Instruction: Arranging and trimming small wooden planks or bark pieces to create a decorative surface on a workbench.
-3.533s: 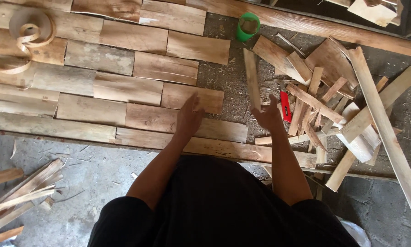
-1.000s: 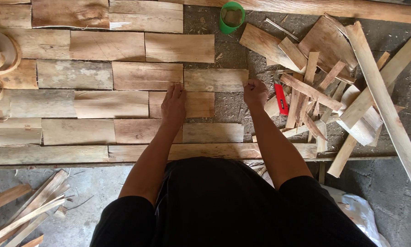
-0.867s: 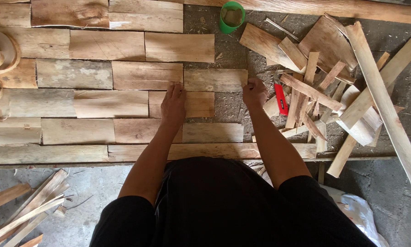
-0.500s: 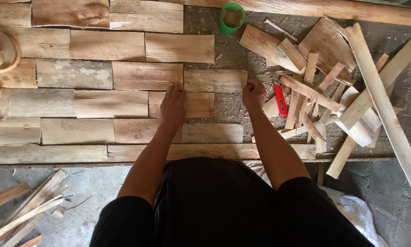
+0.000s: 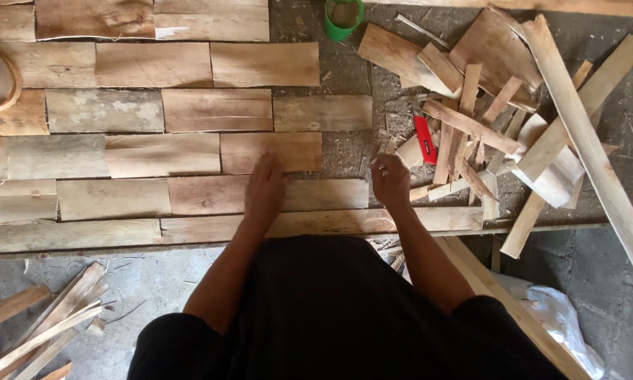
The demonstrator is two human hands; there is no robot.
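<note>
Head view: rows of flat boards (image 5: 154,112) cover the floor, laid edge to edge. To the right lies a scrap pile (image 5: 499,119) of offcuts and long strips. The left hand (image 5: 263,190) lies flat and open, holding nothing, on a short board (image 5: 270,151) at the end of its row. The right hand (image 5: 390,179) hovers loosely curled and empty beside that board's right end. A red cutter (image 5: 424,139) lies at the pile's edge, and a green cup (image 5: 343,17) stands above.

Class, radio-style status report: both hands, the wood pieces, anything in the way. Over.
Left hand flat on laid wood pieces. Right hand lifted, empty, beside them. Scrap pile and red cutter close on the right.
</note>
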